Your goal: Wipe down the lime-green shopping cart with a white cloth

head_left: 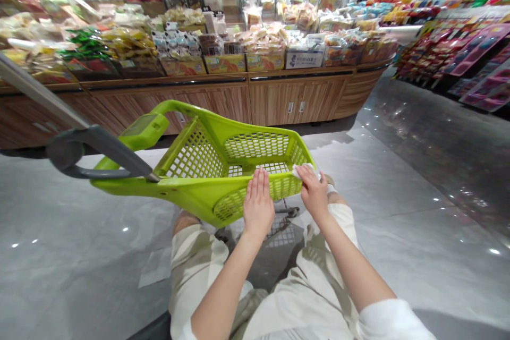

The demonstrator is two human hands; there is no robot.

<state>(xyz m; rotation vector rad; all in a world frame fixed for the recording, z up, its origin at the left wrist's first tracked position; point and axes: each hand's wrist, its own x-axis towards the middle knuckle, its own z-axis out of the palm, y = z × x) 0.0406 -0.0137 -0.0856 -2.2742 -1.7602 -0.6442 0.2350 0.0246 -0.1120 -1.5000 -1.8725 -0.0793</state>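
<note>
A lime-green shopping cart (187, 191) stands side-on before me, its basket of perforated plastic with nothing inside. My left hand (258, 204) rests on the near rim, fingers stretched out and lying flat over the edge. Farther right, at the front corner of the basket, my right hand (314, 188) presses a white wipe (297, 171) against the rim. Its fingers are closed on the wipe, and part of the wipe is hidden under them. The cart's grey handle (107, 156) extends at the left end.
A wooden display counter (303, 98) with piles of packaged snacks stands just behind the cart. At the right are racks of colourful packets (446, 53). Shiny grey floor tiles (398, 212) surround the cart. My knees are close to its near side.
</note>
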